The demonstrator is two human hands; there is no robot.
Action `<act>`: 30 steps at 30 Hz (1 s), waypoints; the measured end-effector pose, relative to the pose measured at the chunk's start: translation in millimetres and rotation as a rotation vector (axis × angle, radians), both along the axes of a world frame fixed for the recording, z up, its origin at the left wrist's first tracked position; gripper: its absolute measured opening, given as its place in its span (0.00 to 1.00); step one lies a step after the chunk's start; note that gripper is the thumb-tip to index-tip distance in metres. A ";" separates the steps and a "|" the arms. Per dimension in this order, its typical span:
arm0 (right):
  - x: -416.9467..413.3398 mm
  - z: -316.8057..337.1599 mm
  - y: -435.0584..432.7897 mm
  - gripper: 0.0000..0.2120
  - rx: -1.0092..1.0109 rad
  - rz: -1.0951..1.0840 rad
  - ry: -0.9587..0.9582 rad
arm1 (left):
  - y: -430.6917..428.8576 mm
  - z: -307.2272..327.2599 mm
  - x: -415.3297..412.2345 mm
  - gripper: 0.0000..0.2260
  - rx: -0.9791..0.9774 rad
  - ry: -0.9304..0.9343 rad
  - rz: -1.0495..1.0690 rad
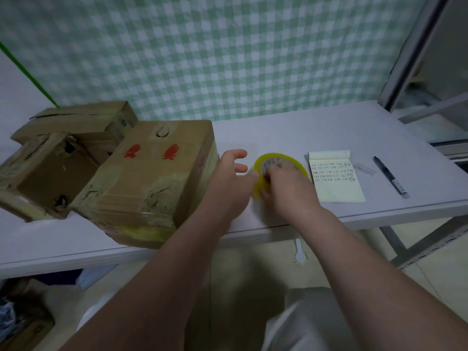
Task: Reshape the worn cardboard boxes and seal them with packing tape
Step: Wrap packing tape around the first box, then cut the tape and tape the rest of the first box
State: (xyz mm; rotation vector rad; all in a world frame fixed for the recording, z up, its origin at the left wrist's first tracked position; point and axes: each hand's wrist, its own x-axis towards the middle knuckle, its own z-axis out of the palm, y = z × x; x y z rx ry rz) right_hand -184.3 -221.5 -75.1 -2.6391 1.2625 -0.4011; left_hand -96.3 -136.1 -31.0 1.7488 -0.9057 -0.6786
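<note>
Now, R hand round yellow tape roll, L hand loose-fingered beside; notepad scrawl unreadable.

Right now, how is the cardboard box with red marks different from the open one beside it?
The brown cardboard box with red marks is closed and taped; the open brown cardboard box shows its inside. The marked box looks bigger than the open box. Both are worn.

One wide-angle camera on the person's head, above the near edge of the table: the view looks forward and down, close over the tabletop, facing the checked cloth behind its far edge, with floor below.
</note>
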 end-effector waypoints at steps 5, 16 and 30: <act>8.4 -5.7 6.4 0.12 -0.034 0.001 0.159 | 18.9 9.0 4.9 0.10 -0.069 0.038 -0.076; 14.9 15.5 55.5 0.17 -0.003 0.075 -0.440 | 96.1 60.9 53.7 0.08 -0.242 -0.315 0.079; 55.4 18.4 114.0 0.32 0.011 0.319 -0.429 | 122.0 10.4 133.4 0.28 0.291 -0.984 -0.125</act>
